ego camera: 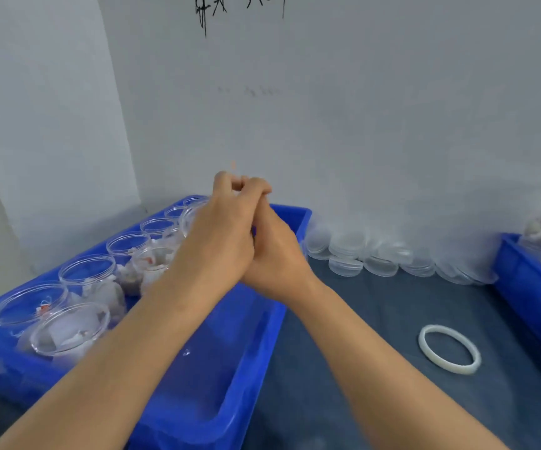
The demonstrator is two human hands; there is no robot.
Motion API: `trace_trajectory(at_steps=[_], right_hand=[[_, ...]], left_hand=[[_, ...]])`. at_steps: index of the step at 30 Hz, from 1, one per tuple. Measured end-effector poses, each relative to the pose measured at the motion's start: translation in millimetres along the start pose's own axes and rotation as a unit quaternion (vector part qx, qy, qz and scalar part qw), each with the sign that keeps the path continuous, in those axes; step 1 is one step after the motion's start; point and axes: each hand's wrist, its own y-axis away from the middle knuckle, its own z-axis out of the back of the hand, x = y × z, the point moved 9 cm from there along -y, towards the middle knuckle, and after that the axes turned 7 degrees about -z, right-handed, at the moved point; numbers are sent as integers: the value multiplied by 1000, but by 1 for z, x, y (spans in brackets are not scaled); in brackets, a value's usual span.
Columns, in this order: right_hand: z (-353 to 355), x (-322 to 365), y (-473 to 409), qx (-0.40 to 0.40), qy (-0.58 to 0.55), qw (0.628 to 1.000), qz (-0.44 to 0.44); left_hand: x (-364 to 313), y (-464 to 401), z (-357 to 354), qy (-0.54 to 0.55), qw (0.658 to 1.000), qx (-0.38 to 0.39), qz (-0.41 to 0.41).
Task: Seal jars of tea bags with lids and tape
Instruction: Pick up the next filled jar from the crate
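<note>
Where white walls [392, 108] corner, blue bins [236, 352] flank dark tabletop [343, 368].

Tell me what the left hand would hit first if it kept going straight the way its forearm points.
Most likely the white wall. The left hand is raised above the blue bin, pressed against the right hand, and points up and away. Nothing else shows in that line, though depth is unclear.

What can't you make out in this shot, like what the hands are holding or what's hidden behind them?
- Head view: whatever the left hand and right hand pinch between them; the curled fingers hide it.
- A jar in the left blue bin: mostly behind the left hand.
- The right blue bin: cut off by the frame edge, contents blurred.
- The clear lids by the wall: too blurred to count.
</note>
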Motion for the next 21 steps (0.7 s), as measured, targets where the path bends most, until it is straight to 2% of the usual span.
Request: trace_trajectory(at_steps=[3,6,8,11,14,17,21], right_hand=[[64,-2,8,-135,-18,990,31],[119,-22,21,-207,19,978,-1],[149,-38,37,-247,16,968,-37],[176,-60,71,-299,-28,954,-17],[183,-99,96,-296,-6,950,-103],[182,-139,122,-285,50,935,-208],[170,-178,149,-266,78,929,-247]], left_hand=[[-65,-15,3,26,992,-32,-116],[-117,-18,-10,-4,981,-27,-190],[-141,-13,-30,-25,980,-19,-197],[-165,6,-66,-23,984,1,-178],[-176,23,-102,68,984,13,-166],[-172,36,-136,185,969,21,-164],[-151,54,-176,289,950,-34,-115]])
